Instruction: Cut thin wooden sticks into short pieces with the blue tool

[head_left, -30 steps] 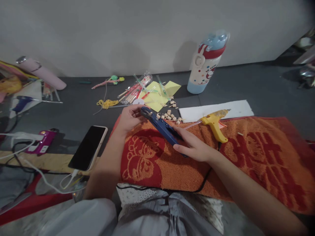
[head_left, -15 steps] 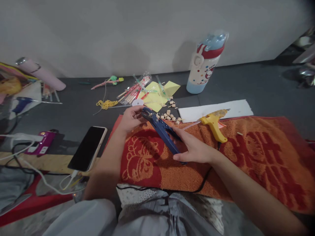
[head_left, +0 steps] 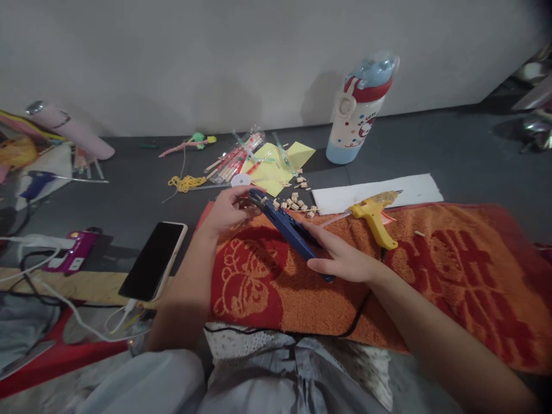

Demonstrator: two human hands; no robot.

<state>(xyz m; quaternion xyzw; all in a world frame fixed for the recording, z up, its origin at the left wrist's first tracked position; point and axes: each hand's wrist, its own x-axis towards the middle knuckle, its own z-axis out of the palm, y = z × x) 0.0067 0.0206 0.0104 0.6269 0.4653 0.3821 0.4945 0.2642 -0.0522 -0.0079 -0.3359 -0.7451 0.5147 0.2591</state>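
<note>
My right hand [head_left: 342, 259] grips the handles of a blue cutter [head_left: 282, 221] that lies slanted over an orange and red towel [head_left: 452, 270]. My left hand [head_left: 226, 208] is closed at the cutter's jaws, pinching something small that I cannot make out. Several short cut wooden pieces [head_left: 295, 202] lie scattered just beyond the jaws. A yellow glue gun [head_left: 374, 215] rests on the towel to the right of my right hand, its black cord running under my wrist.
A black phone [head_left: 154, 260] lies left of my left arm, beside a purple gadget [head_left: 71, 250] and white cables. Farther back are a bundle of sticks [head_left: 235, 156], yellow paper [head_left: 276, 164], a white sheet [head_left: 379, 192], a water bottle [head_left: 360, 112] and a pink bottle [head_left: 71, 129].
The cutter's handles have shifted slightly in my right hand, which has moved a little. My left hand stays at the jaws.
</note>
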